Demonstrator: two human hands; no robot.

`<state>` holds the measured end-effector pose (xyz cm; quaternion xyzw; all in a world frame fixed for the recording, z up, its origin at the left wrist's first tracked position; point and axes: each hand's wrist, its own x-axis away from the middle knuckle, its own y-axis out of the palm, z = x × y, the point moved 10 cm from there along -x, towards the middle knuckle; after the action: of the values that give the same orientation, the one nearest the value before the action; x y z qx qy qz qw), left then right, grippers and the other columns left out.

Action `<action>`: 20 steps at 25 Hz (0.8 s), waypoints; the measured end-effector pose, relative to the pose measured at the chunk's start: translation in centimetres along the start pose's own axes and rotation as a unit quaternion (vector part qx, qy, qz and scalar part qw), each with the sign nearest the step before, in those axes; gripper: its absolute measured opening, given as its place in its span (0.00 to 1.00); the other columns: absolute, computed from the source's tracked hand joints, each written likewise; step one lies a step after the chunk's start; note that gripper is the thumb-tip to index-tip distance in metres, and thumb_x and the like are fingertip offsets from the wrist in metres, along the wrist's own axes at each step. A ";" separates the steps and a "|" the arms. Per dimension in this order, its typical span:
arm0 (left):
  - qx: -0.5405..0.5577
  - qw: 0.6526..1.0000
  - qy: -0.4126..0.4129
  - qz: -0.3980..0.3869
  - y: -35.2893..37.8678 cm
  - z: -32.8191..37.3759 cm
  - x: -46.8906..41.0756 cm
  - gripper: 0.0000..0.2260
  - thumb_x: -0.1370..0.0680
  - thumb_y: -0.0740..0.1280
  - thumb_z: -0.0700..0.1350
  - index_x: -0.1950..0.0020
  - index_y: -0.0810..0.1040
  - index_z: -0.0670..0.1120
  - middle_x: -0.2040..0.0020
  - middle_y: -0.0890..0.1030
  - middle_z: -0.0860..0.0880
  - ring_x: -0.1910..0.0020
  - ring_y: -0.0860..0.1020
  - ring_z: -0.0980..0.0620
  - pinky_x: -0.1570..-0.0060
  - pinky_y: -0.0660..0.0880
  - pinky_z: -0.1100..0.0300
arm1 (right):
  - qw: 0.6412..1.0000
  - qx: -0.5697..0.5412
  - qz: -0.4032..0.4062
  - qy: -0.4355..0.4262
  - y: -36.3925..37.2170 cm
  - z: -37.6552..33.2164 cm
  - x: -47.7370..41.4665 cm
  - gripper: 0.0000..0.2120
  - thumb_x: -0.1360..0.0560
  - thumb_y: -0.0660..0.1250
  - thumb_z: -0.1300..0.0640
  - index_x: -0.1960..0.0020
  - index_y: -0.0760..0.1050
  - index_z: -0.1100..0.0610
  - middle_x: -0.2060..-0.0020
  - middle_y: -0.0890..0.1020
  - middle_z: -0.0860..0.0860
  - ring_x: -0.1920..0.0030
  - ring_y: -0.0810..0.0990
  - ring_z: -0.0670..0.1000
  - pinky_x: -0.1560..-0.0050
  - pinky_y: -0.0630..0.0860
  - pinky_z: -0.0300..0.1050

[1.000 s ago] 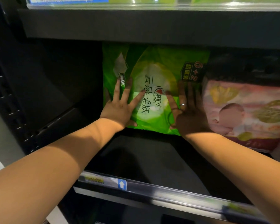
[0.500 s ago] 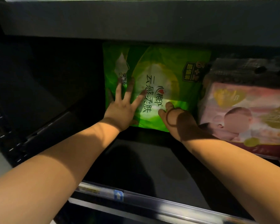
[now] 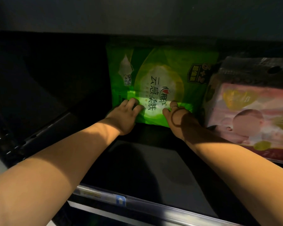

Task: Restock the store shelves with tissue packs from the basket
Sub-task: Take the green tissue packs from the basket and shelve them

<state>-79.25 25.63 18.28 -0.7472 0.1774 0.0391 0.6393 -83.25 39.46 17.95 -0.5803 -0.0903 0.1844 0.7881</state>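
Note:
A green tissue pack stands upright at the back of the dark shelf, its printed face towards me. My left hand is at the pack's lower left corner, fingers curled into the plastic. My right hand grips the lower right part of the pack, thumb up on its face and fingers curled in; a hair band circles that wrist. The pack's bottom edge is partly hidden behind both hands. The basket is out of view.
A pink baby-print pack lies right of the green pack, close to my right forearm, with a dark wrapped pack on top. The upper shelf hangs low overhead. A price rail runs along the shelf front.
Both hands slid down from flat on the pack's face to its lower edge and curled their fingers. The view moved closer and lower into the shelf.

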 end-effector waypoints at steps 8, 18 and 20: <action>0.016 0.998 -0.044 -0.041 -1.6 0.4 2.7 0.34 0.25 0.66 0.58 0.24 0.54 0.55 0.25 0.56 0.47 0.27 0.56 0.44 0.34 0.65 0.47 | 0.994 -0.103 -0.035 -0.007 0.8 0.7 4.0 0.31 0.23 0.64 0.47 0.23 0.57 0.48 0.24 0.52 0.58 0.26 0.59 0.61 0.28 0.63 0.51; 0.061 0.992 0.044 0.100 -10.8 7.1 12.6 0.32 0.24 0.60 0.64 0.24 0.59 0.52 0.30 0.69 0.46 0.30 0.66 0.45 0.30 0.60 0.46 | 0.985 -0.063 0.118 0.113 -6.2 2.1 20.7 0.28 0.24 0.55 0.33 0.31 0.66 0.49 0.37 0.74 0.57 0.37 0.71 0.60 0.40 0.70 0.54; 0.083 0.986 0.089 0.112 -10.8 9.7 14.8 0.32 0.24 0.59 0.64 0.24 0.61 0.51 0.28 0.67 0.46 0.26 0.61 0.44 0.26 0.55 0.45 | 0.976 -0.070 0.146 0.145 -5.7 2.6 24.5 0.31 0.25 0.54 0.32 0.28 0.64 0.48 0.30 0.69 0.58 0.30 0.65 0.61 0.32 0.66 0.59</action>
<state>-60.36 33.10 22.52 -0.6676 0.3188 0.0294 0.6722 -60.68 50.02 22.37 -0.6616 0.0978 0.2045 0.7148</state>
